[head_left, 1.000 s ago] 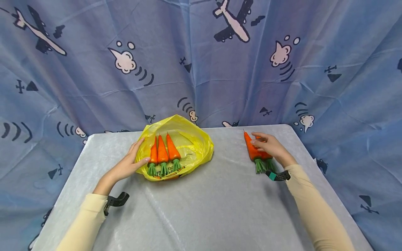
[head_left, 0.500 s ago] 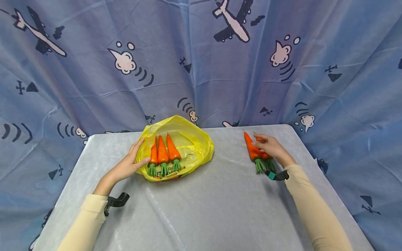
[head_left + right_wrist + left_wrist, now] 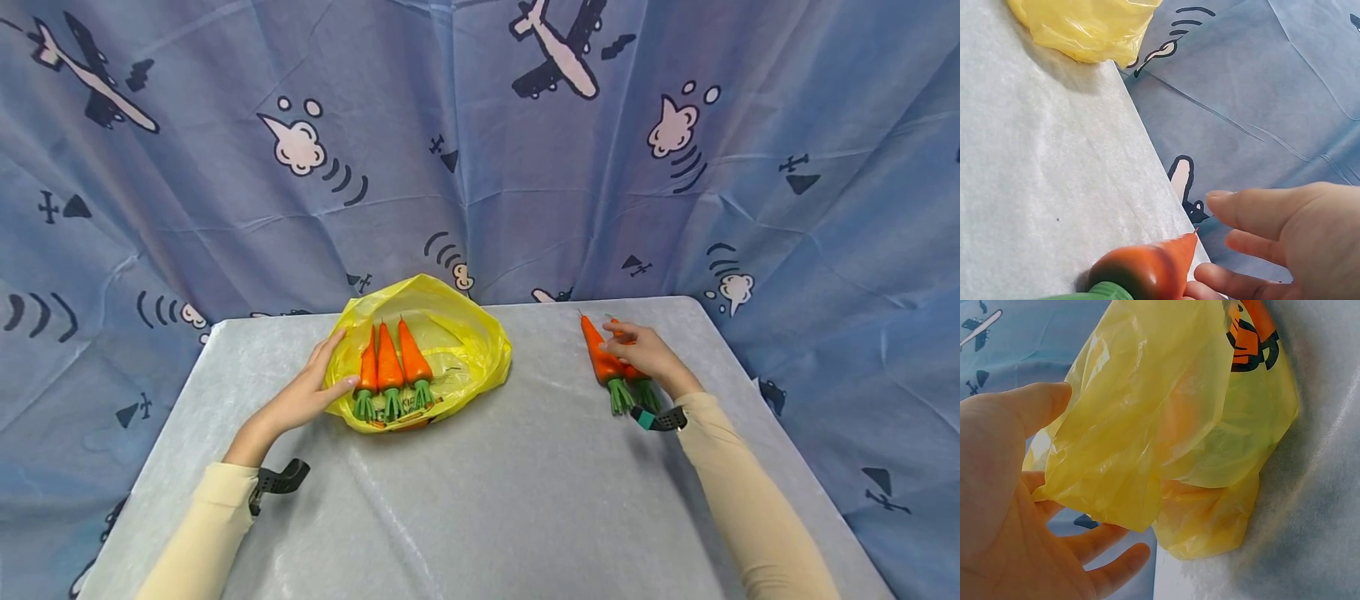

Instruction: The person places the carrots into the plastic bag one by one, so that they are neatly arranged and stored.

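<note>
A yellow plastic bag (image 3: 472,354) stands with its mouth spread, and three orange carrots (image 3: 390,360) with green tops lie in it. My left hand (image 3: 303,393) rests along the bag's left side, fingers extended and thumb at the rim. In the left wrist view, the edge of the bag passes between thumb and fingers, without a clear grip. Over on the right, two carrots (image 3: 597,350) lie side by side on the table. My right hand (image 3: 648,352) hovers over the right one and partly hides it, its fingers loosely bent. Whether the fingertips touch a carrot, I cannot tell.
A pale grey table (image 3: 495,492) carries everything, its back edge close to a blue curtain (image 3: 480,167) with printed aeroplanes. Dark straps with small devices, such as the left wrist camera (image 3: 283,477), stick out from both wrists.
My right hand has shifted very slightly left over the two carrots, so a bit more of the right carrot's tip shows. The left hand and the bag stay as they were.
</note>
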Tool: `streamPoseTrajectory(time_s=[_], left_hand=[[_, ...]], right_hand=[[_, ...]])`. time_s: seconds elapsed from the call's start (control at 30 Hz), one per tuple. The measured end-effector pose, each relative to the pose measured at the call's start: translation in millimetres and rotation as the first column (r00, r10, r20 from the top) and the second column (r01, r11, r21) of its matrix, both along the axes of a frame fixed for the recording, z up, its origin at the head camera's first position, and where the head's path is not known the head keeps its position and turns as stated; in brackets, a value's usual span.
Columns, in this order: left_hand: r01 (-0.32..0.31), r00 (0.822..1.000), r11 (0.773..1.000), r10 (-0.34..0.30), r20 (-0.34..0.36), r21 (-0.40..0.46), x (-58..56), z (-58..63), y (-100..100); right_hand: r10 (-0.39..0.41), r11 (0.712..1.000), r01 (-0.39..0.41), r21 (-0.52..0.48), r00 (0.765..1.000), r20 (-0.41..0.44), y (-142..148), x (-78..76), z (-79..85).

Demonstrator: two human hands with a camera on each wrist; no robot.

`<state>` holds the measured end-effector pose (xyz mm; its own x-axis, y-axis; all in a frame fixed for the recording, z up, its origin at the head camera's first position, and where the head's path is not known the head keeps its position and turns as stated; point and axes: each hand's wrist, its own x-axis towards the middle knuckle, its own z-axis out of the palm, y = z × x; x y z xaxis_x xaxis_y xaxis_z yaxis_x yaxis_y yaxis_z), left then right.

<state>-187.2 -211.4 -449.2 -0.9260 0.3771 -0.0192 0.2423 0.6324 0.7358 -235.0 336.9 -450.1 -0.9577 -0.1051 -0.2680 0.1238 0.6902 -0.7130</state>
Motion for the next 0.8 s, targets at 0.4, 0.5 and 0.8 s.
streamPoseTrajectory(time_s=[0.4, 0.5, 0.8], left_hand=[[-0.003, 1.000, 1.000, 0.003, 0.008, -0.005, -1.4, -1.3, 0.1], [-0.002, 1.000, 1.000, 0.002, 0.011, -0.001, -1.7, -1.3, 0.4], [-0.003, 1.000, 1.000, 0.003, 0.005, -0.007, -1.3, -2.0, 1.5]], right_hand=[[0.004, 0.999, -0.005, 0.036, 1.000, 0.020, -3.5, 0.0, -3.0], [0.008, 0.999, -0.009, 0.034, 1.000, 0.015, -4.1, 0.3, -3.5], [0.023, 0.998, -0.023, 0.052, 1.000, 0.004, -5.1, 1.9, -4.7]])
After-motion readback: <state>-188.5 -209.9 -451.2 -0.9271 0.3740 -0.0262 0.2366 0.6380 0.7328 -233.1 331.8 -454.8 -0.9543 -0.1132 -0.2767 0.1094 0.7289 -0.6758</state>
